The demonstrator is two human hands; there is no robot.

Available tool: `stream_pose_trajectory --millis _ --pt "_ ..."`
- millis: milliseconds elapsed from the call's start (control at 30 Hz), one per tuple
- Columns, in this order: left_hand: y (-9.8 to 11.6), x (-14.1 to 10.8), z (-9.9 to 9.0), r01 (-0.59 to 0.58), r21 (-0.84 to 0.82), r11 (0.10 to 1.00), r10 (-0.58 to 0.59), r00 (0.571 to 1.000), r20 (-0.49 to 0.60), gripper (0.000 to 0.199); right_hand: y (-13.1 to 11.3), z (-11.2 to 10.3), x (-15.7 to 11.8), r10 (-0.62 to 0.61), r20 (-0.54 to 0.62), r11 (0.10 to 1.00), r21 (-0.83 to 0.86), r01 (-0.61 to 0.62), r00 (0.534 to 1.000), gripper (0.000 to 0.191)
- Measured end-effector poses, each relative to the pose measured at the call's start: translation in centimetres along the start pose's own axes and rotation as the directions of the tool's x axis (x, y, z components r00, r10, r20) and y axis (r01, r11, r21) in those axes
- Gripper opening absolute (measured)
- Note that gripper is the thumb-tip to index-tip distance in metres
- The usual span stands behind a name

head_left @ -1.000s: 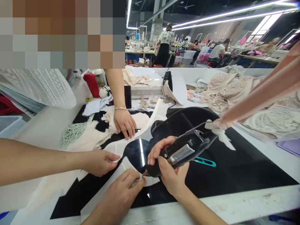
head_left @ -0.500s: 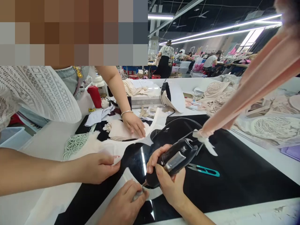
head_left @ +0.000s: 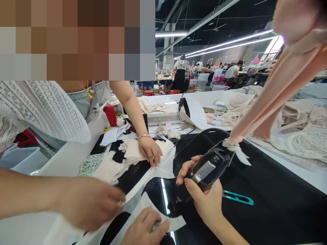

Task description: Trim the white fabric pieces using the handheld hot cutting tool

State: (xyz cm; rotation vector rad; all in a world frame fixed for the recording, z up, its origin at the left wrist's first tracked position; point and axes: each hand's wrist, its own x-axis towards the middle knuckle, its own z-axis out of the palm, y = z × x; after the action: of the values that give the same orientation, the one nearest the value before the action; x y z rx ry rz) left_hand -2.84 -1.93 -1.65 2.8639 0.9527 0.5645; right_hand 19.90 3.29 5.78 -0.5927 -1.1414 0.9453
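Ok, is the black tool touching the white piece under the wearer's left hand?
Apart. In the head view, dark surface shows between the black tool and the white piece under the wearer's left hand.

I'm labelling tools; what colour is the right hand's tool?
The tool is black with a silvery plate, clearest in the head view.
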Motion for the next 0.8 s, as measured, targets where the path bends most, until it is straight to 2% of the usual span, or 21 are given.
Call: stream_pose_trajectory --millis 100,167,233,300,367,433,500,533,600,733,800 --pt "-5.0 0.9 -3.6 -0.007 -0.049 0.999 0.01 0.998 0.065 0.03 -0.5 -1.0 0.9 -0.035 -0.053 0.996 -0.083 0.03 0.998 0.046" --pt "-7.7 1.7 -5.5 -0.074 -0.11 0.991 0.088 0.988 0.126 0.026 -0.7 -1.9 1.4 -0.062 -0.083 0.983 -0.177 0.046 0.995 0.048" --pt "-9.2 2.4 -6.6 -0.16 -0.172 0.972 0.188 0.968 0.164 0.025 -0.7 -2.9 2.1 -0.094 -0.107 0.95 -0.306 0.057 0.99 0.048" --pt "-9.4 2.9 -6.9 -0.227 -0.215 0.95 0.267 0.947 0.178 0.031 -0.7 -4.1 2.7 -0.132 -0.134 0.888 -0.456 0.057 0.982 0.049" --pt "-8.9 3.2 -6.9 -0.266 -0.241 0.934 0.311 0.934 0.177 0.036 -0.8 -5.2 3.4 -0.183 -0.146 0.777 -0.627 0.052 0.972 0.052" --pt "-8.4 3.3 -6.7 -0.279 -0.255 0.926 0.328 0.929 0.174 0.038 -0.9 -6.1 4.0 -0.233 -0.128 0.642 -0.765 0.054 0.964 0.049" --pt "-8.2 3.4 -6.6 -0.279 -0.264 0.923 0.33 0.927 0.177 0.039 -1.0 -6.7 4.3 -0.258 -0.109 0.564 -0.823 0.059 0.96 0.045" --pt "-8.2 3.4 -6.6 -0.277 -0.268 0.923 0.33 0.926 0.181 0.04 -1.0 -6.8 4.5 -0.265 -0.115 0.56 -0.827 0.056 0.957 0.044" --pt "-8.3 3.5 -6.6 -0.269 -0.278 0.922 0.328 0.925 0.192 0.041 -1.1 -6.7 4.5 -0.281 -0.162 0.607 -0.793 0.044 0.946 0.051" --pt "-8.4 3.4 -6.8 -0.244 -0.302 0.921 0.316 0.924 0.215 0.043 -1.3 -6.2 4.2 -0.319 -0.249 0.76 -0.644 0.09 0.914 0.088" --pt "-8.4 3.3 -6.8 -0.226 -0.313 0.922 0.303 0.926 0.225 0.041 -1.5 -5.8 4.1 -0.352 -0.276 0.788 -0.603 0.124 0.894 0.091"
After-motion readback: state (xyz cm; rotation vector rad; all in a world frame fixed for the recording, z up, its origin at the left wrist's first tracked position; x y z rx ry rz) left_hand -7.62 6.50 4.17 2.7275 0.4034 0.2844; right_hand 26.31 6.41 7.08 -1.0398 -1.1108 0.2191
